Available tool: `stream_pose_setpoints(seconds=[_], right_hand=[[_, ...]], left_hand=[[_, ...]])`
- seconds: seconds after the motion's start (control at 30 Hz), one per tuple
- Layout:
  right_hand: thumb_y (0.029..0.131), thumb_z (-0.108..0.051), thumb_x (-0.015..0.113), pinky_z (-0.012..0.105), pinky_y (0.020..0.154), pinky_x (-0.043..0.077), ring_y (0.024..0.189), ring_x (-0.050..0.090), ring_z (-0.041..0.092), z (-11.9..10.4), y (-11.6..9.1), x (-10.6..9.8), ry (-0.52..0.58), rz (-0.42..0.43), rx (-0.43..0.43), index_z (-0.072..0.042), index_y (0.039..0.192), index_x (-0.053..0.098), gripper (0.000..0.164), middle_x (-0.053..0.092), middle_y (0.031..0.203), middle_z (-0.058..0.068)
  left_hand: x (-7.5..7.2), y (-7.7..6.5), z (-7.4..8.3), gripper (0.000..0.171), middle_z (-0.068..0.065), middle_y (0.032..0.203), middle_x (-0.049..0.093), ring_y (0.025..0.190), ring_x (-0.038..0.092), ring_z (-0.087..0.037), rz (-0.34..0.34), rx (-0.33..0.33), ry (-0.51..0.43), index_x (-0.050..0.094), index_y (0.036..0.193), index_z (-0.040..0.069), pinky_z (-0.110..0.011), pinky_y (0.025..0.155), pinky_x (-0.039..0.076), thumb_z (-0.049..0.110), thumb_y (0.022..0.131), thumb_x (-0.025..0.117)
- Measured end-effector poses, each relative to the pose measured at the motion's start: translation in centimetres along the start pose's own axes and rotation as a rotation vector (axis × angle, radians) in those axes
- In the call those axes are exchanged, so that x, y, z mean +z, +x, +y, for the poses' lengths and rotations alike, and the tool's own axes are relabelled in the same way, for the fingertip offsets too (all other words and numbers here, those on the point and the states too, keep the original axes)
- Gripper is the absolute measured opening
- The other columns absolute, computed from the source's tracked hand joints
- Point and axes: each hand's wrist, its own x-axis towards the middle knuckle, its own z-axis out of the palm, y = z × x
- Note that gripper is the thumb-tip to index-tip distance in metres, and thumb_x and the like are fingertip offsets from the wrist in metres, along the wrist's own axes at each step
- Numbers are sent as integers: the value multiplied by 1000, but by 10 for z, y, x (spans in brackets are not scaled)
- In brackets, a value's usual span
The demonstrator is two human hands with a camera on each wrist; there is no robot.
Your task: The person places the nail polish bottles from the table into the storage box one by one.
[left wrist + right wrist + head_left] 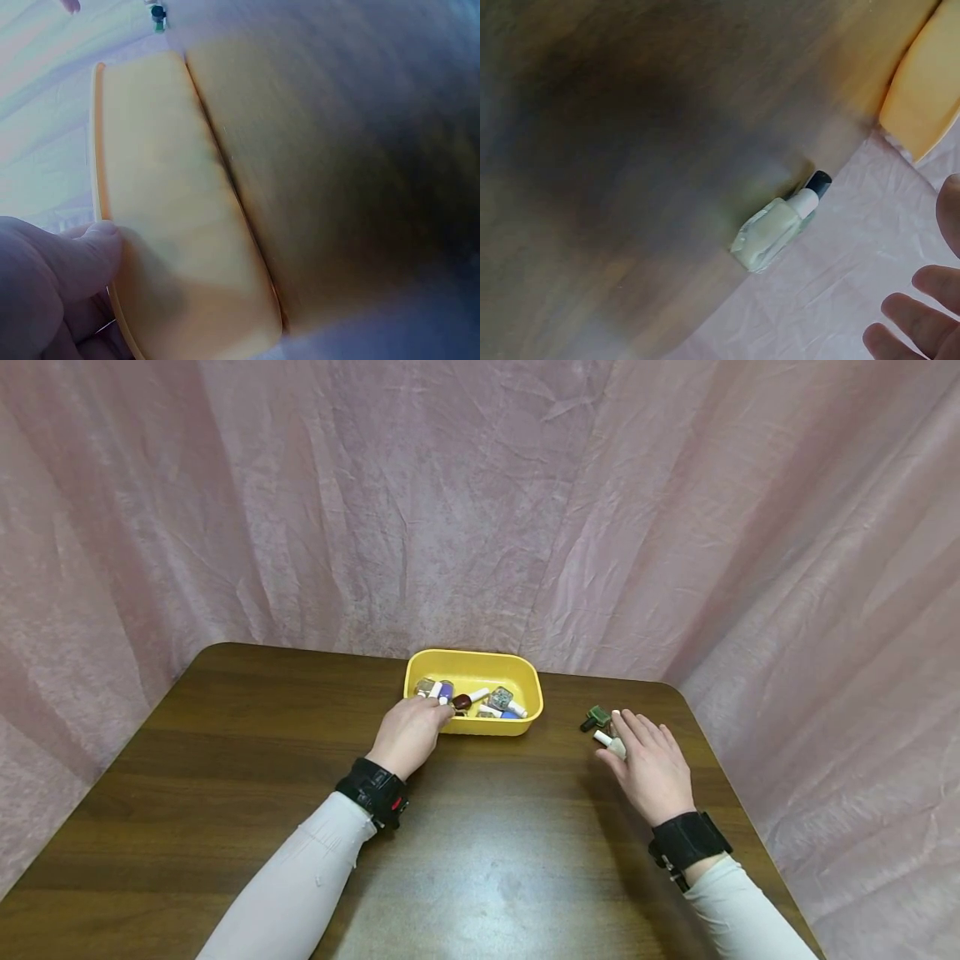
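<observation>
My left hand (408,735) grips the near left rim of a yellow plastic bin (491,727). In the left wrist view the thumb lies over the rim, against the outer wall. Several nail polish bottles lie inside, among them a dark red one (462,702) and a glittery one (500,697). To the right of the bin, my right hand (656,772) is held with fingers extended over loose bottles. A pale nail polish bottle with a white cap (769,232) lies there beside a green one (597,715). The hand partly hides these bottles in the head view.
The brown wooden table (480,860) has rounded far corners. A pink curtain (465,510) hangs right behind its far edge and along the right side. The bin stands close to that far edge.
</observation>
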Motion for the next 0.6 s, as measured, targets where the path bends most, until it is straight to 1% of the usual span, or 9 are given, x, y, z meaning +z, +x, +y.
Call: stream_pose_setpoints(seconds=[0.33, 0.6], right_hand=[[99, -35, 83, 68, 120, 37, 141, 56, 50, 10, -14, 4, -14, -67, 73, 1, 152, 62, 68, 62, 151, 28], [97, -30, 86, 69, 118, 40, 137, 59, 51, 20, -19, 11, -2, -83, 106, 3, 149, 64, 65, 65, 147, 29]], left_hand=[[-2, 1, 1, 6, -8, 91, 77, 83, 72, -32, 17, 12, -9, 81, 99, 10, -46, 74, 58, 13, 103, 78], [-3, 1, 2, 4, -9, 91, 77, 82, 71, -33, -9, 1, -7, 81, 102, 9, -46, 73, 58, 12, 102, 78]])
